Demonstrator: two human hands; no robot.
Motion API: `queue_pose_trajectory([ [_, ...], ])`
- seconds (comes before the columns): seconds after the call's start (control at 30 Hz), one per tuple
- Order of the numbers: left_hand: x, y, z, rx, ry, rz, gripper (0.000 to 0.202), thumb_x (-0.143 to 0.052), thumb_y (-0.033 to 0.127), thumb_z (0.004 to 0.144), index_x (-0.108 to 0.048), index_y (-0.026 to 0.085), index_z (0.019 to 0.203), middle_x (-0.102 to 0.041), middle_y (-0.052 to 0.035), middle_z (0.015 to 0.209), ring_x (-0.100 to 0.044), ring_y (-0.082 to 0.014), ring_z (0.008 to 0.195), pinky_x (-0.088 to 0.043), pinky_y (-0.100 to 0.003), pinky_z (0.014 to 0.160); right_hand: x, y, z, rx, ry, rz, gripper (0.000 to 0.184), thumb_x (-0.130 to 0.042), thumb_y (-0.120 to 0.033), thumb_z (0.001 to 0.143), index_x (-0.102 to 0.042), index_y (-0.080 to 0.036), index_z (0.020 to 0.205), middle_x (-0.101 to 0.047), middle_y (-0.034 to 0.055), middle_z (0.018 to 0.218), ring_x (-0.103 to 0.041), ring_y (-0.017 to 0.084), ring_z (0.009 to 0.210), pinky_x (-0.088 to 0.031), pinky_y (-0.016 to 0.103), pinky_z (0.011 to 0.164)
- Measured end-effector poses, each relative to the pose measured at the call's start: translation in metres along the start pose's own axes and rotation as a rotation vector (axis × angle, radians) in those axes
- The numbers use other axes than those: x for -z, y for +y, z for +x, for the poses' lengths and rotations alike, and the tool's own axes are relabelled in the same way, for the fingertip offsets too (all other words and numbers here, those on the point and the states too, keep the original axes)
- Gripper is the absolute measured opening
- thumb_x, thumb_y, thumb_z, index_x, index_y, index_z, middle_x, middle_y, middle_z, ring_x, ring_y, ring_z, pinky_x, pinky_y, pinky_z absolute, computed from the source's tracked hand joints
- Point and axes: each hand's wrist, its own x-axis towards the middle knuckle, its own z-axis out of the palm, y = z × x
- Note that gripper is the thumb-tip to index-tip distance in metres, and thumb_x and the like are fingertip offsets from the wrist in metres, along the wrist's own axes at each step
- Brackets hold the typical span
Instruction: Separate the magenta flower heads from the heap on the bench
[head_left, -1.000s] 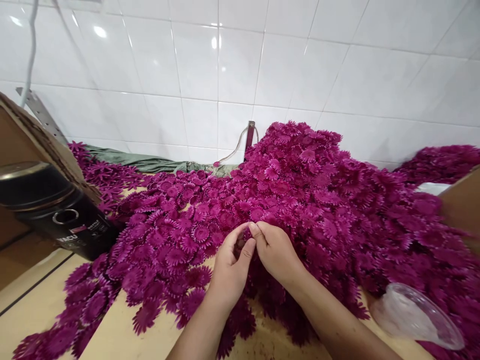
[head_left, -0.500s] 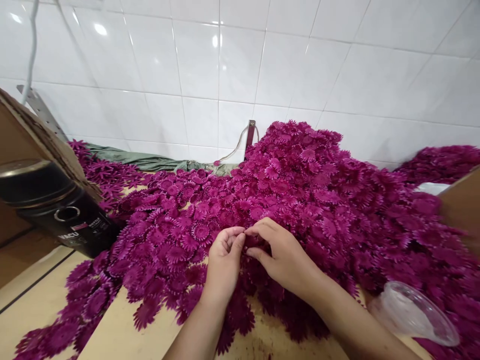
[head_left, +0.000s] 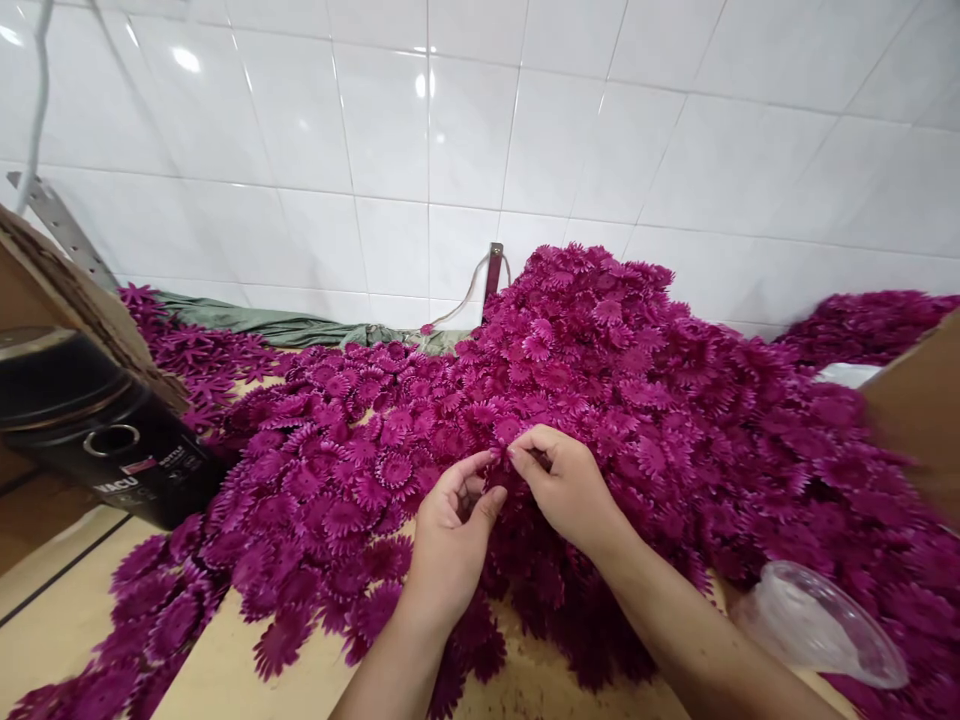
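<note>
My left hand (head_left: 450, 530) and my right hand (head_left: 564, 490) meet in front of a big heap of magenta artificial flowers (head_left: 600, 370). Between their fingertips is a small magenta flower piece (head_left: 504, 462), partly hidden and hard to tell from the heap behind it. The right thumb and index finger pinch its near edge. On the other side, the left index fingertip touches it, with the left thumb lower and the other fingers curled. Loose flower heads with fringed petals lie all around both hands.
A black bottle (head_left: 112, 430) stands at the left beside a cardboard box (head_left: 82, 310). A clear plastic tub (head_left: 825, 625) lies tipped at the lower right. Green cloth (head_left: 277, 318) runs along the white tiled wall (head_left: 390, 120). Another brown box edge (head_left: 919, 410) is at the right.
The left thumb has moved down away from its index finger. My right thumb and index finger have closed together into a pinch. The view has shifted slightly.
</note>
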Motion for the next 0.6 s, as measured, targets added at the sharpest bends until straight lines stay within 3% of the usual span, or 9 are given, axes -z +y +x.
queue_pose_trajectory([
  [0.27, -0.002, -0.005, 0.010, 0.038, 0.075, -0.098, 0.023, -0.069, 0.023, 0.051, -0.059, 0.014, 0.070, -0.055, 0.0052, 0.055, -0.047, -0.0074, 0.053, -0.039, -0.019, 0.054, -0.012, 0.003, 0.022, -0.012, 0.152, -0.113, 0.027, -0.038, -0.027, 0.077, -0.031, -0.021, 0.052, -0.037, -0.0027, 0.051, -0.036, 0.013, 0.051, -0.028, 0.027, 0.052],
  [0.43, 0.000, -0.003, 0.017, 0.003, 0.028, -0.147, 0.021, -0.069, 0.027, 0.053, -0.053, 0.015, 0.060, -0.047, 0.0083, 0.048, -0.039, -0.0050, 0.047, -0.034, -0.018, 0.050, -0.023, -0.002, 0.029, 0.013, 0.189, -0.113, 0.026, -0.039, -0.027, 0.077, -0.033, -0.021, 0.051, -0.037, -0.0029, 0.051, -0.035, 0.012, 0.051, -0.029, 0.026, 0.052],
  [0.53, 0.001, -0.002, 0.014, -0.018, 0.002, -0.160, 0.021, -0.068, 0.028, 0.054, -0.051, 0.016, 0.058, -0.044, 0.0088, 0.047, -0.036, -0.0050, 0.045, -0.033, -0.018, 0.048, -0.016, -0.001, 0.041, 0.017, 0.235, -0.081, 0.026, -0.042, -0.027, 0.075, -0.037, -0.021, 0.051, -0.040, -0.0027, 0.051, -0.037, 0.012, 0.051, -0.029, 0.026, 0.052],
  [0.6, 0.003, -0.001, 0.007, -0.023, -0.035, -0.122, 0.018, -0.066, 0.027, 0.056, -0.053, 0.016, 0.060, -0.049, 0.0066, 0.051, -0.040, -0.0064, 0.048, -0.034, -0.019, 0.050, 0.001, 0.005, 0.055, -0.062, 0.372, -0.033, 0.025, -0.044, -0.025, 0.074, -0.039, -0.021, 0.050, -0.042, -0.0024, 0.051, -0.039, 0.012, 0.052, -0.031, 0.026, 0.052],
])
